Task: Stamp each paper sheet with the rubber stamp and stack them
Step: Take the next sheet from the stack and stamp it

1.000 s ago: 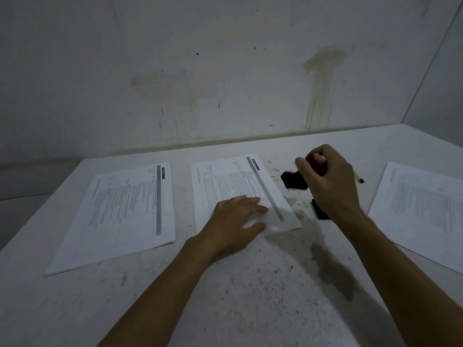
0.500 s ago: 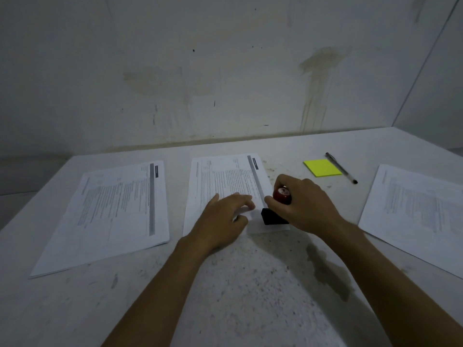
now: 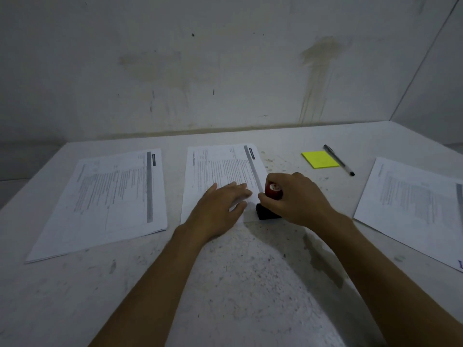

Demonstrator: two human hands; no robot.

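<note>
A printed paper sheet (image 3: 223, 169) lies in the middle of the table. My left hand (image 3: 223, 209) rests flat on its near part, fingers straight. My right hand (image 3: 298, 199) grips the red knob of a rubber stamp (image 3: 271, 196), whose black base stands on the sheet's near right corner. A stack of printed sheets (image 3: 112, 196) lies to the left. Another printed sheet (image 3: 413, 206) lies to the right, with a blue mark at its near corner.
A yellow sticky-note pad (image 3: 320, 159) and a black pen (image 3: 338, 160) lie at the back right of the white speckled table (image 3: 238, 284). A stained wall runs behind the table, and another wall closes in at the right.
My right hand carried the stamp from the right of the sheet down onto its near right corner and holds it there. My left hand stays on the sheet.
</note>
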